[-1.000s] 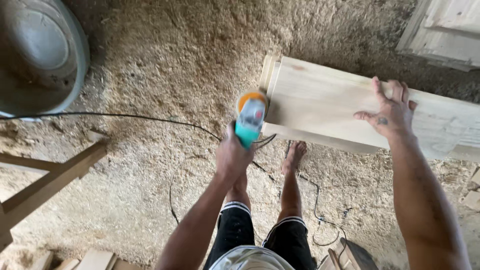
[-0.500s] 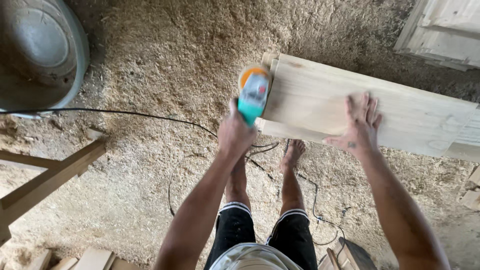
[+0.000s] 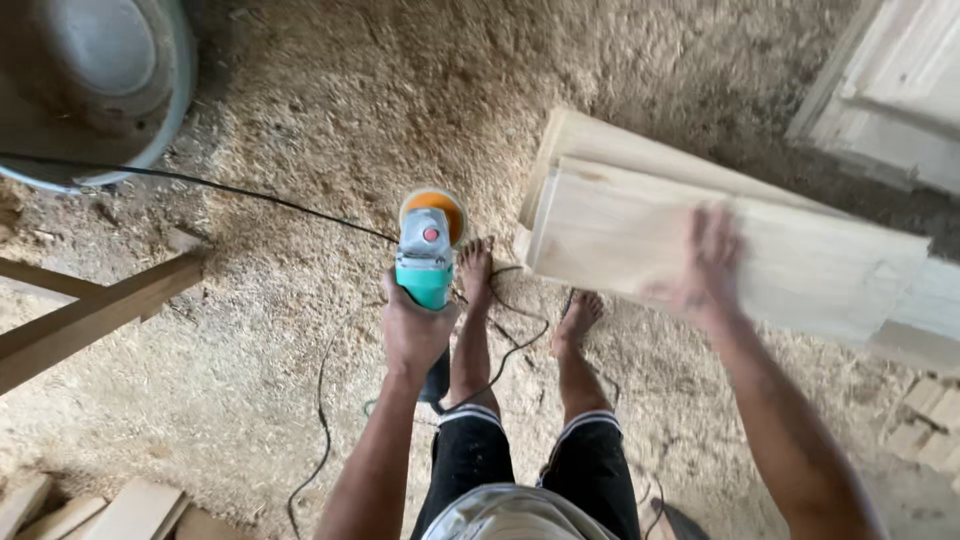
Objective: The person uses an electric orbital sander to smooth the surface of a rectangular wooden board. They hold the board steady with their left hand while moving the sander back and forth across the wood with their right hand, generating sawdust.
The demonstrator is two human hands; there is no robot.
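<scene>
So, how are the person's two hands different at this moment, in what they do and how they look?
The left hand is closed around the teal handle of the sanding tool, while the right hand lies open and flat on the top wooden board. The left hand looks sharp; the right hand is blurred. The left hand is over the sawdust floor, apart from the boards; the right hand is over them. Both are bare.

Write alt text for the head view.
A left hand grips a teal, orange-disc angle grinder clear of pale stacked wooden boards, while the blurred right hand rests on the top board. Bare feet stand on sawdust-covered ground.
</scene>
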